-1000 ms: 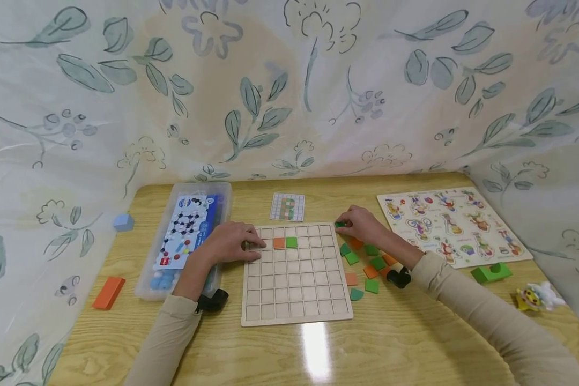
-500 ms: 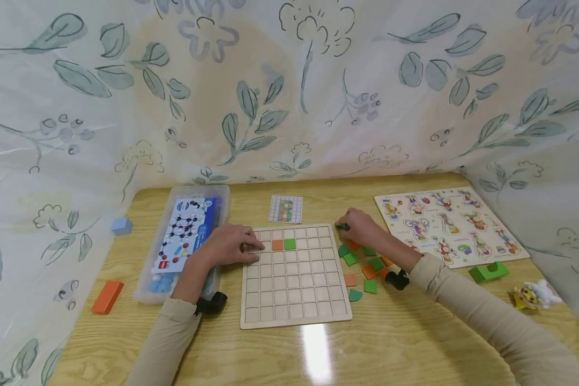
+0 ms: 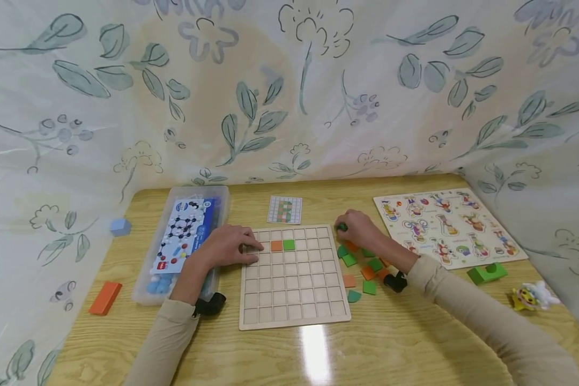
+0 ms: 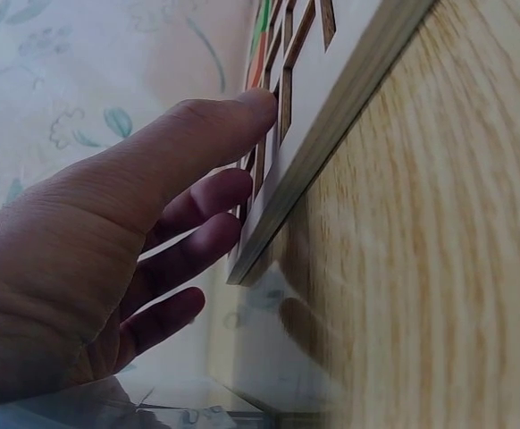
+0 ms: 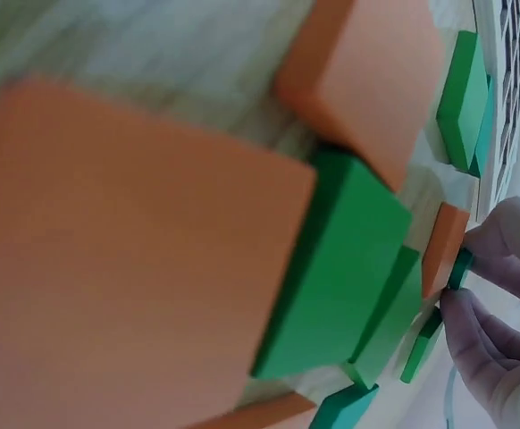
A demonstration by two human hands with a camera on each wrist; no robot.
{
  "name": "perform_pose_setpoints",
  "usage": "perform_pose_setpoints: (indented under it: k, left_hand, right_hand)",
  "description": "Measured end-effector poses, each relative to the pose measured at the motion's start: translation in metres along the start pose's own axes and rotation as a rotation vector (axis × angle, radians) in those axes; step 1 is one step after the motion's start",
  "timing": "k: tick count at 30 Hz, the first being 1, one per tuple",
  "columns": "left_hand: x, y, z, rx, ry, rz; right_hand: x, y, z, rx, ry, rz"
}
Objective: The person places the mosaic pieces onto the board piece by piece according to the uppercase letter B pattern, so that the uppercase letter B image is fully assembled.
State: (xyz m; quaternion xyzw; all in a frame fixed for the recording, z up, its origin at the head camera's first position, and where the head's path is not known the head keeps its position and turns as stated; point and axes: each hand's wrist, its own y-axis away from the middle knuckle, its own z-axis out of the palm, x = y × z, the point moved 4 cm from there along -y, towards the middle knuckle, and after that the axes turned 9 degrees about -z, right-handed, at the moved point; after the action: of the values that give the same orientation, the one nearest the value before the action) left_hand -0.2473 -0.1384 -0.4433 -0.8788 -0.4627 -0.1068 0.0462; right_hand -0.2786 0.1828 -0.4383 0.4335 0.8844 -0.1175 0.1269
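A square wooden grid board [image 3: 294, 297] lies in the middle of the table in the head view. One orange tile [image 3: 276, 246] and one bright green tile [image 3: 288, 245] sit side by side in its cells. My left hand [image 3: 229, 245] touches the board's left edge, thumb and fingers loosely bent; in the left wrist view the thumb [image 4: 202, 130] lies over the rim. Beyond the upper right corner of the board, my right hand [image 3: 359, 228] pinches a dark green tile [image 5: 461, 268] between thumb and fingers. Its outline is mostly hidden.
Loose orange and green tiles [image 3: 369, 288] lie scattered right of the board. A pattern card [image 3: 285, 209] is behind it. At left stand a plastic box [image 3: 188, 236], a blue block [image 3: 119, 227] and an orange block [image 3: 105, 298]. A picture puzzle [image 3: 434, 214], green block [image 3: 487, 273] and toy figure [image 3: 533, 296] sit right.
The right hand has turned slightly with the dark green tile, and less of the tile shows. My left hand stays at the board's edge. The head view has shifted a little.
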Motion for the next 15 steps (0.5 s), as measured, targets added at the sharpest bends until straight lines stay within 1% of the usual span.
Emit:
perform_pose_setpoints:
  k: [3,6,12,15]
  left_hand:
    - [-0.001,0.001,0.000,0.002,-0.008,0.000]
    - [-0.001,0.001,0.000,0.000,-0.007,0.003]
    - [-0.002,0.000,0.001,0.002,-0.007,0.000]
    - [-0.002,0.000,0.001,0.005,-0.013,-0.001]
  right_hand:
    - [-0.002,-0.003,0.000,0.034,-0.061,0.004]
    - [-0.012,-0.006,0.001,0.050,-0.134,-0.021]
    - [-0.049,-0.013,0.015,0.046,-0.199,-0.203]
    - [-0.062,-0.018,0.022,0.055,-0.211,-0.293]
